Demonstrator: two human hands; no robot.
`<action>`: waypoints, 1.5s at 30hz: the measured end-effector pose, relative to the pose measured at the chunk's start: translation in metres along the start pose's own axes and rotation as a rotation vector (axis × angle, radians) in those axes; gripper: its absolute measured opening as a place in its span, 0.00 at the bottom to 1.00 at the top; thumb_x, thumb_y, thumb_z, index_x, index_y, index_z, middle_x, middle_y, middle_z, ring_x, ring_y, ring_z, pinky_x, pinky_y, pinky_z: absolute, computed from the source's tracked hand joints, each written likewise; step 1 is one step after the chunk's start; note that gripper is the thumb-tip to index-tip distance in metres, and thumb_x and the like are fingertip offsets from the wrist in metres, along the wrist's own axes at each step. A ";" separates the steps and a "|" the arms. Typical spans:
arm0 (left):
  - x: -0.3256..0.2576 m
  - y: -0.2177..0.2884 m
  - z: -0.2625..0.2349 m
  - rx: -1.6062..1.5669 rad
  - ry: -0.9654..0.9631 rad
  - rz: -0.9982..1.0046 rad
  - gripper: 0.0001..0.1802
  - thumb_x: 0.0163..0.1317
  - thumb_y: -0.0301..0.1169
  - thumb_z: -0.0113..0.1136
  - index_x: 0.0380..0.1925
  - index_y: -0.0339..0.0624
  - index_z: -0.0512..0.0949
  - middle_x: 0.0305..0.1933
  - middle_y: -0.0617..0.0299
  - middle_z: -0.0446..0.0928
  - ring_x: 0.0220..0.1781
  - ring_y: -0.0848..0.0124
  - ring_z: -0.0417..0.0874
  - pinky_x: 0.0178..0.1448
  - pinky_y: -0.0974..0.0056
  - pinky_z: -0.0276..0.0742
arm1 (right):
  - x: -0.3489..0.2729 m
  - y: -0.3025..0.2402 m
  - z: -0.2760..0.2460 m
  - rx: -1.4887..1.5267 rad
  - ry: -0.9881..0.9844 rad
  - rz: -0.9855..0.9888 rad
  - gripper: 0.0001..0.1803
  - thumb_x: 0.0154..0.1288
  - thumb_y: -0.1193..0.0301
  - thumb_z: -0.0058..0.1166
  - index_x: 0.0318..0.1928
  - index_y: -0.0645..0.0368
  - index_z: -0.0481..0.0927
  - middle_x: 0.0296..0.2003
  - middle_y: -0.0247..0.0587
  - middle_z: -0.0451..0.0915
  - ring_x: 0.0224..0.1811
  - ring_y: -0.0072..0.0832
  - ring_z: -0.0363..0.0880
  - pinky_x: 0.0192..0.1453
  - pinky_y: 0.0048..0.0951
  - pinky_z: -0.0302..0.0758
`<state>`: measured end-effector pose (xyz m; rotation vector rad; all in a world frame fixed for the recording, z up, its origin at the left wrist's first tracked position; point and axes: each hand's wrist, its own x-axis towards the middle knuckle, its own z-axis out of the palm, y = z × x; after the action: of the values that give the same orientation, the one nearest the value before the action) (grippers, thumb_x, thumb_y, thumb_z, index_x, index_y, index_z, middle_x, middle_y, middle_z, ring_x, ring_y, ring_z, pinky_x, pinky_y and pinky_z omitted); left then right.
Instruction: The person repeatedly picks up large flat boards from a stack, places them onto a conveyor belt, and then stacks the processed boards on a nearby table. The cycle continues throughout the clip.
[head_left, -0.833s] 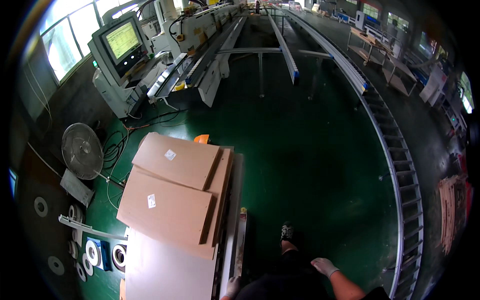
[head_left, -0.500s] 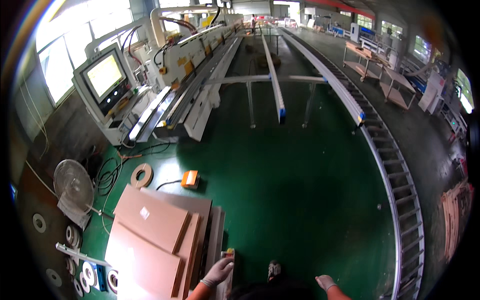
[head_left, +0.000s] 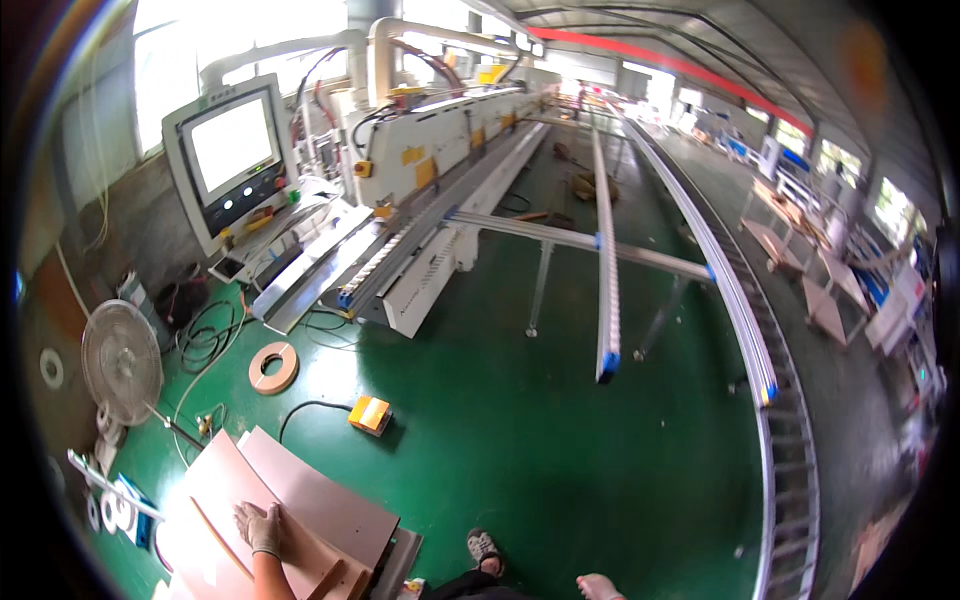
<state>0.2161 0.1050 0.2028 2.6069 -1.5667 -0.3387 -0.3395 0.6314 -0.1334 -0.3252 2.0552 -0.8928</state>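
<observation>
My left hand (head_left: 258, 527), in a pale work glove, lies open with its fingers spread on the top of a stack of flat light-brown panels (head_left: 318, 497) at the lower left. The panels overlap at different angles, and their edges stick out toward my feet. At the bottom edge my right hand (head_left: 598, 588), also gloved, hangs over the green floor, apart from the panels. It is only partly in view; its fingers look loosely extended, and nothing shows in them.
An orange box with a cable (head_left: 370, 414) and a tan roll (head_left: 273, 368) lie on the floor. A fan (head_left: 122, 362) stands left. Ahead are a long machine with a screen (head_left: 235, 146), support rails (head_left: 608, 270) and a roller track (head_left: 790, 480) at right.
My left hand has moved from beside the stack's right edge onto its top panel and opened flat. The view has shifted, and my right hand now sits lower and farther left in it.
</observation>
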 end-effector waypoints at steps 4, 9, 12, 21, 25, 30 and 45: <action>0.021 0.028 0.017 0.028 0.024 -0.067 0.58 0.65 0.62 0.61 0.81 0.31 0.52 0.86 0.36 0.46 0.88 0.42 0.45 0.88 0.43 0.40 | 0.074 -0.074 -0.022 -0.071 -0.107 -0.138 0.15 0.74 0.57 0.58 0.38 0.53 0.88 0.32 0.33 0.83 0.32 0.32 0.77 0.38 0.41 0.75; 0.042 0.070 0.022 0.128 -0.024 -0.129 0.64 0.59 0.62 0.66 0.81 0.29 0.47 0.87 0.36 0.43 0.88 0.40 0.40 0.88 0.42 0.34 | 0.172 -0.181 -0.057 -0.557 -0.090 -0.385 0.24 0.78 0.53 0.50 0.27 0.52 0.82 0.20 0.35 0.73 0.20 0.32 0.67 0.29 0.44 0.69; 0.051 0.081 0.024 0.223 -0.057 -0.202 0.61 0.57 0.45 0.70 0.81 0.29 0.46 0.86 0.36 0.45 0.88 0.41 0.42 0.89 0.45 0.35 | 0.254 -0.240 -0.046 -0.218 -0.121 0.187 0.25 0.76 0.51 0.52 0.27 0.54 0.83 0.20 0.38 0.78 0.20 0.39 0.74 0.27 0.49 0.67; 0.042 0.081 0.068 0.299 0.094 -0.182 0.53 0.49 0.25 0.64 0.78 0.31 0.54 0.81 0.37 0.55 0.86 0.42 0.50 0.88 0.44 0.43 | 0.507 -0.472 0.080 -0.409 -0.618 -0.182 0.13 0.73 0.60 0.52 0.31 0.49 0.79 0.23 0.31 0.76 0.21 0.27 0.73 0.24 0.33 0.69; 0.013 0.123 0.069 0.320 0.080 -0.254 0.51 0.56 0.31 0.64 0.81 0.42 0.53 0.86 0.45 0.50 0.87 0.44 0.49 0.88 0.45 0.45 | 0.524 -0.639 0.131 -0.134 -0.689 0.011 0.05 0.72 0.63 0.57 0.38 0.48 0.78 0.27 0.28 0.75 0.24 0.20 0.70 0.26 0.24 0.66; -0.015 0.168 0.075 0.317 0.064 -0.678 0.51 0.56 0.27 0.63 0.82 0.47 0.55 0.85 0.48 0.52 0.87 0.47 0.49 0.88 0.44 0.45 | 0.539 -0.794 0.203 -0.251 -0.935 -0.068 0.10 0.75 0.59 0.57 0.40 0.50 0.79 0.29 0.25 0.73 0.27 0.16 0.68 0.30 0.20 0.65; 0.012 0.248 0.066 0.387 0.249 -0.469 0.29 0.63 0.30 0.57 0.67 0.44 0.75 0.72 0.44 0.72 0.75 0.41 0.69 0.82 0.35 0.58 | 0.256 -0.939 0.543 -0.580 -2.023 0.215 0.35 0.81 0.49 0.52 0.73 0.63 0.69 0.63 0.44 0.78 0.61 0.33 0.80 0.67 0.39 0.78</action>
<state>-0.0068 -0.0202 0.1819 3.1430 -1.0119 0.2905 -0.1491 -0.4279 0.1579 -0.8088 0.3035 0.3467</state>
